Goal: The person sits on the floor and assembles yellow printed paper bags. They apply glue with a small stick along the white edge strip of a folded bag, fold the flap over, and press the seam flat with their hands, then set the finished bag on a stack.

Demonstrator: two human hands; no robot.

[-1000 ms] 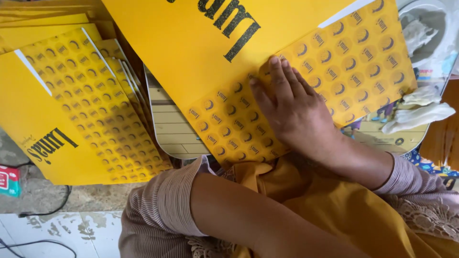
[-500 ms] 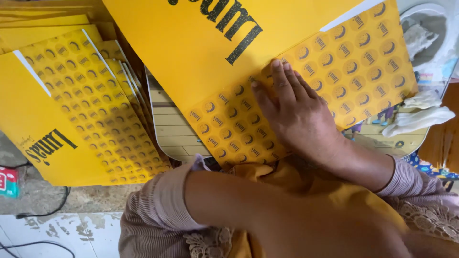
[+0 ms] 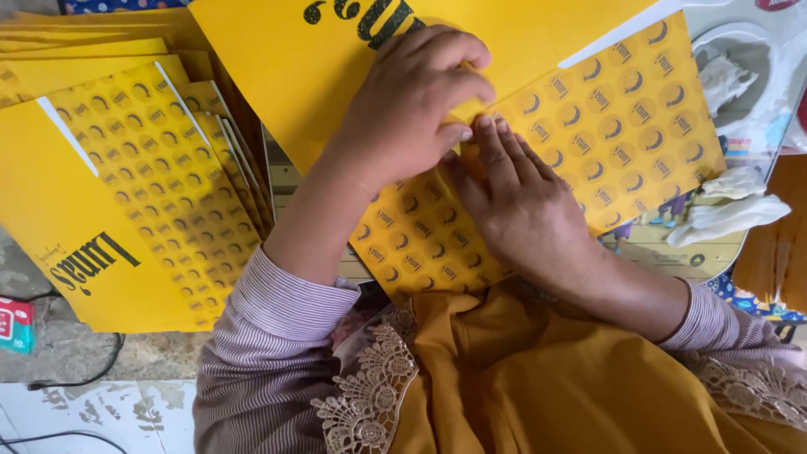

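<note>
While both hands are meeting over the middle of the view, the left hand (image 3: 403,109) is curling its fingers down onto the yellow sheet (image 3: 588,126), fingertips bunched together and pinching at a raised fold of that sheet. The right hand (image 3: 521,210) is lying flat beside it, fingers stretched out and pressing the patterned part of the sheet down, its fingertips touching the left hand's. What exactly is being pinched is hard to make out, since the knuckles are covering the spot. The sheet itself is lying across the bench (image 3: 664,244), of which only a pale strip is showing under the sheet's lower edge; its top is running out of the picture, so the dark lettering on it is cut off. Off to the person's left a stack of yellow sheets (image 3: 143,185) is fanning out, the lower ones mostly hidden under the top one. White crumpled scraps (image 3: 723,214) are lying near the right edge, and a whitish container (image 3: 740,59) above them is cropped by the frame. Striped sleeves (image 3: 269,336) and a mustard garment (image 3: 538,378) are filling the bottom, hiding the bench's near edge.
</note>
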